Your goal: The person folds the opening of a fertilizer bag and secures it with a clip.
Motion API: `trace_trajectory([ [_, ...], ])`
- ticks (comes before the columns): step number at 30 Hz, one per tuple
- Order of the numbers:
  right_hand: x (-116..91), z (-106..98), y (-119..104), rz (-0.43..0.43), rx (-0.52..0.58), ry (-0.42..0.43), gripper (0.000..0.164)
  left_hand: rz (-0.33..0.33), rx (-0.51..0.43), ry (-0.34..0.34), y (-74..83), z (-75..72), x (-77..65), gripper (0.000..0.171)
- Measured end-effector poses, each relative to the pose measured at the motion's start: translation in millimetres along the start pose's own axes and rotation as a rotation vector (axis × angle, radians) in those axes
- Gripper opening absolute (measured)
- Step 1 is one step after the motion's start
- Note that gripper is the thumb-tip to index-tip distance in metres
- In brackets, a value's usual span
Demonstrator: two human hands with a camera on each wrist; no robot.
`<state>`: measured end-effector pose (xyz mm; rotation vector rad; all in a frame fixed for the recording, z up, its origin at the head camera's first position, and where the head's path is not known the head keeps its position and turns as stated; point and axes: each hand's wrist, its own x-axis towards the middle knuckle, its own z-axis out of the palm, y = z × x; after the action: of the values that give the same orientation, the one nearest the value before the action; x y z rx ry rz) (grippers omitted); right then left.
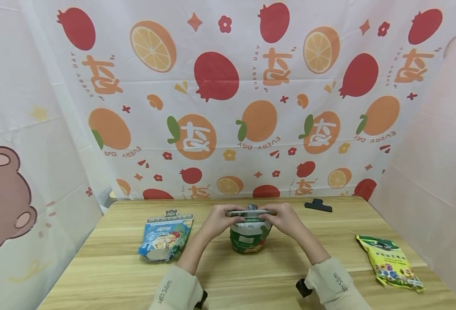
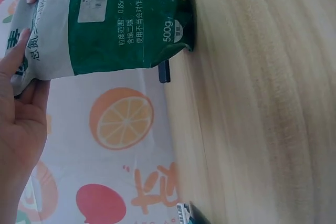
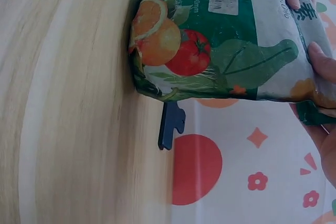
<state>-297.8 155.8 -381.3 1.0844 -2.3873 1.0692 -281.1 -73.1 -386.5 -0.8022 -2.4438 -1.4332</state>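
A green and white fertilizer bag [image 1: 248,237] with printed fruit and vegetables stands upright on the table, its top edge level and drawn flat. My left hand [image 1: 217,221] pinches the left end of that top edge, thumb on the near face and fingers behind. At the other end my right hand [image 1: 286,218] pinches it the same way. The left wrist view shows the left hand [image 2: 21,114] at the white upper part, and a "500g" mark low on the bag [image 2: 126,30]. Over in the right wrist view, the right thumb presses the bag [image 3: 210,45] near its top.
A blue packet [image 1: 165,241] with a ruler-marked clip [image 1: 169,218] along its top lies to the left. A yellow-green packet [image 1: 392,262] is at the right edge. A black clip [image 1: 318,205] lies at the back right; a small dark piece [image 1: 252,207] shows behind the bag.
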Motion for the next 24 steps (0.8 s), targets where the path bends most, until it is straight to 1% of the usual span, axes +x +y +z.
trace_trajectory([
  [2,-0.1,0.9,-0.3,-0.004,0.007,0.017,0.009,-0.022,-0.010,0.008,-0.6,1.1,0.1,0.019],
  [4,-0.5,2.4,0.2,-0.016,0.003,0.046,0.009,-0.026,-0.015,0.016,-1.2,2.3,0.4,0.017],
  [8,-1.3,6.4,1.9,-0.070,-0.018,0.113,0.010,0.005,-0.013,0.041,-2.2,4.4,0.5,0.014],
  [11,-1.4,10.0,5.1,-0.134,-0.040,0.157,0.014,0.044,-0.008,0.068,-3.6,6.0,0.5,0.013],
  [14,-1.7,12.0,7.6,-0.178,-0.057,0.185,0.017,0.067,-0.010,0.086,-4.9,7.4,0.4,0.013],
  [16,-2.1,11.9,7.8,-0.184,-0.062,0.181,0.017,0.065,-0.010,0.084,-4.7,7.3,0.2,0.013],
  [17,-2.5,11.4,7.6,-0.171,-0.051,0.168,0.016,0.055,-0.008,0.078,-4.1,6.9,0.0,0.013],
  [22,-3.3,4.5,2.0,-0.055,0.033,0.057,0.011,-0.016,0.021,0.036,1.6,2.1,-0.1,0.015],
  [24,-2.6,2.6,0.7,-0.026,0.035,0.021,0.010,-0.033,0.031,0.022,3.8,0.0,-0.6,0.016],
])
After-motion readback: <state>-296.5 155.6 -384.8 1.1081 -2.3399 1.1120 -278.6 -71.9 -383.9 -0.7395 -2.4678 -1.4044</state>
